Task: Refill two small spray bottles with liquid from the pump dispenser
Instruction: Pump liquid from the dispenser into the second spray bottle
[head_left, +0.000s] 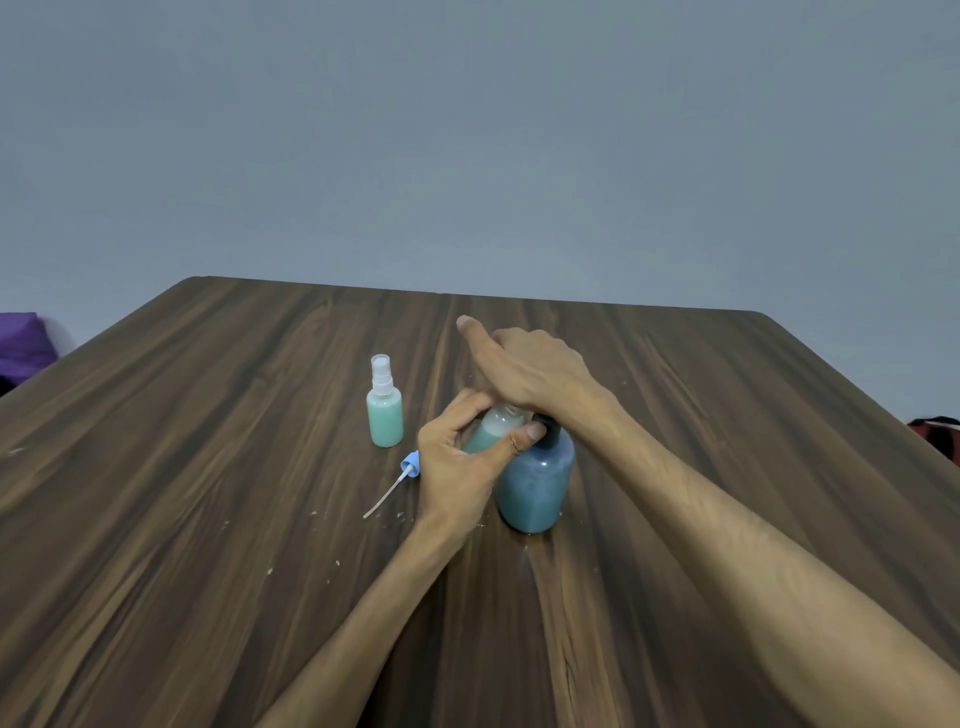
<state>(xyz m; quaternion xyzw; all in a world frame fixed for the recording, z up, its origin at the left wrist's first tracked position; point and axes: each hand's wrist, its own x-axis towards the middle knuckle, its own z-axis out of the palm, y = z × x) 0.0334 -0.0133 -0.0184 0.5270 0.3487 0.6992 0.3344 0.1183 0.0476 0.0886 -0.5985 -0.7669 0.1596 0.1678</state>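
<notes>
Head view looks down on a dark wood-grain table (208, 519), and I take the pump dispenser (537, 480), a rounded bottle of blue-green liquid with a dark pump top, as my landmark. My right hand (530, 371) lies flat over the top of that dispenser, fingers straight and pressing on the pump head, which is mostly hidden beneath my palm. My left hand (462, 462) grips an uncapped small spray bottle (491, 434) just left of the dispenser, thumb and fingers wrapped around it, its open neck tilted up under the pump; it is partly filled with green liquid. Left of the dispenser, past my left hand, a blue spray cap with its dip tube (395, 480) lies flat on the table. Farther left and behind, the second spray bottle (385, 402) stands upright, capped, holding green liquid.
</notes>
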